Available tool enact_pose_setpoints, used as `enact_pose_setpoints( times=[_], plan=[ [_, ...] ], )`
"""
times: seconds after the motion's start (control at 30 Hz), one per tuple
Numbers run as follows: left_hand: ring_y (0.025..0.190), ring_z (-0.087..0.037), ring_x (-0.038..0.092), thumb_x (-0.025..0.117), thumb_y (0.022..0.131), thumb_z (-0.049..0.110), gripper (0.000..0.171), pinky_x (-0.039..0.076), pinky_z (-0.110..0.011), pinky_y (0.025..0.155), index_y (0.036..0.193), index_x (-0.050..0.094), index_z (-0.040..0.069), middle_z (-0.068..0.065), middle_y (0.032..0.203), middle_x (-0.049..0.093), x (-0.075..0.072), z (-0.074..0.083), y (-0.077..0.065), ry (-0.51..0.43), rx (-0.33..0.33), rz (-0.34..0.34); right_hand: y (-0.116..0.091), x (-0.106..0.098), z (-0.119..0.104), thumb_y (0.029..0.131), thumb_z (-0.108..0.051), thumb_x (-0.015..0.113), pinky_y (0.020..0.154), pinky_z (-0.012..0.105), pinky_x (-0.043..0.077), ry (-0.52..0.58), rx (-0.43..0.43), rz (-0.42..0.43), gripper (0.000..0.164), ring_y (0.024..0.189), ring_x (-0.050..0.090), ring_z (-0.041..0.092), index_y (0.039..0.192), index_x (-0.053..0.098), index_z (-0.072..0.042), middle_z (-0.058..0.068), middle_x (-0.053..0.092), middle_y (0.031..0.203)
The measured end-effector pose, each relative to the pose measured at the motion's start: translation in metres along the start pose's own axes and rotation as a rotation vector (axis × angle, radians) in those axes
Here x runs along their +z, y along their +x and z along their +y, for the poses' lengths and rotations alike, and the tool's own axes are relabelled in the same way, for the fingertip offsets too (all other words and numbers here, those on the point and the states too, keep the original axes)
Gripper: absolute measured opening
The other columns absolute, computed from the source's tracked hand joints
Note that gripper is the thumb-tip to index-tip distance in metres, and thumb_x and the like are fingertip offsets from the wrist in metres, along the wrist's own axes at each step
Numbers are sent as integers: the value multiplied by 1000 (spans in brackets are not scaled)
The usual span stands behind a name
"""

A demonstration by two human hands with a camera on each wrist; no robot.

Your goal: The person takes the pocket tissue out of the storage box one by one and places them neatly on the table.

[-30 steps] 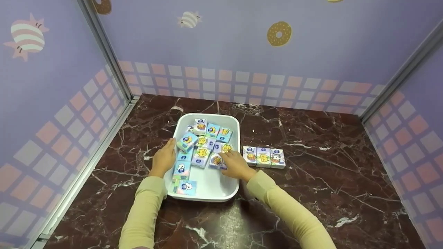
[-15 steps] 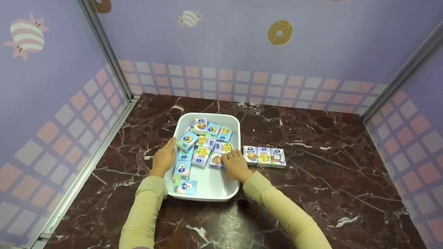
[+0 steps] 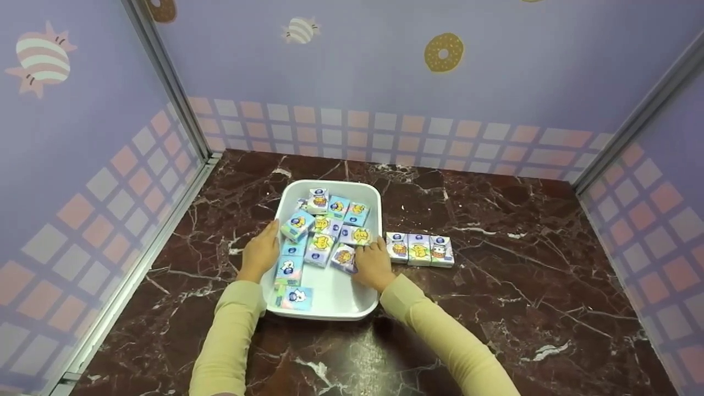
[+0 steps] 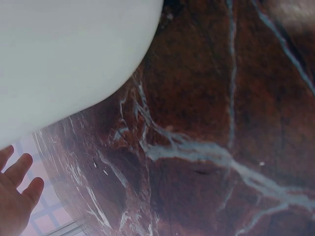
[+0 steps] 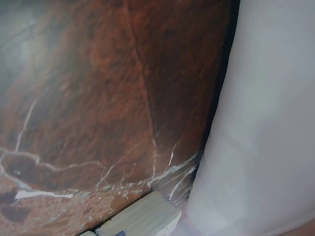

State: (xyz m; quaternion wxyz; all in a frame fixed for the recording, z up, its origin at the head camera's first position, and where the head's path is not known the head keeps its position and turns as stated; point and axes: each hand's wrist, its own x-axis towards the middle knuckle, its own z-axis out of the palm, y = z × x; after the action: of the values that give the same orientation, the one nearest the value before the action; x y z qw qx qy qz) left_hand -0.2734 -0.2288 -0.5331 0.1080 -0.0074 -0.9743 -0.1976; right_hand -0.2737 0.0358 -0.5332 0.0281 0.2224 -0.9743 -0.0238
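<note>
A white plastic tub (image 3: 330, 316) holds several small tissue packs with cartoon prints, some purple and some light blue. My left hand (image 3: 260, 254) lies along the tub's left rim with straight fingers. In the left wrist view, spread fingertips (image 4: 19, 169) show beside the tub's pale wall (image 4: 74, 54). My right hand (image 3: 374, 265) reaches over the right rim into the tub and grips the right end of a purple tissue pack (image 3: 344, 258); its fingers cover that end. Another purple pack (image 3: 355, 235) lies just beyond these fingers. The right wrist view shows mostly the tub's outer wall (image 5: 261, 113).
Three tissue packs (image 3: 419, 250) lie in a row on the dark marbled table (image 3: 522, 286), right of the tub. Light blue packs (image 3: 297, 298) lie at the tub's near left. Purple patterned panels (image 3: 363, 71) enclose the table at the back and both sides.
My right hand has drawn back slightly from over the packs toward the near right. The purple pack at its fingers has turned, its right end now nearer me. The left hand stays put.
</note>
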Motion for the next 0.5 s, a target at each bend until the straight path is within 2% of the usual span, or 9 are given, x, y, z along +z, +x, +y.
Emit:
enact_pose_setpoints(
  times=[0.17, 0.37, 0.5],
  plan=[
    [103, -41, 52, 42, 89, 13, 47, 41, -48, 86, 135, 37, 7, -13, 133, 44, 0, 1, -1, -7, 3, 9, 1, -1, -1, 63, -39, 71, 100, 49, 22, 71, 52, -23, 48, 102, 46, 27, 92, 59, -4, 12, 60, 98],
    [98, -43, 54, 42, 88, 12, 47, 42, -49, 82, 135, 37, 7, -14, 131, 46, 1, -1, 0, -14, 4, 13, 2, 1, 1, 60, -35, 71, 92, 46, 28, 190, 47, 37, 49, 100, 43, 28, 94, 54, -4, 13, 53, 97],
    [102, -42, 52, 41, 88, 13, 48, 41, -48, 85, 135, 36, 7, -13, 132, 45, 0, -1, 0, -19, -1, 2, 3, 2, 5, 59, -34, 71, 92, 47, 29, 310, 41, 85, 53, 102, 43, 28, 99, 50, -7, 11, 52, 100]
  ],
)
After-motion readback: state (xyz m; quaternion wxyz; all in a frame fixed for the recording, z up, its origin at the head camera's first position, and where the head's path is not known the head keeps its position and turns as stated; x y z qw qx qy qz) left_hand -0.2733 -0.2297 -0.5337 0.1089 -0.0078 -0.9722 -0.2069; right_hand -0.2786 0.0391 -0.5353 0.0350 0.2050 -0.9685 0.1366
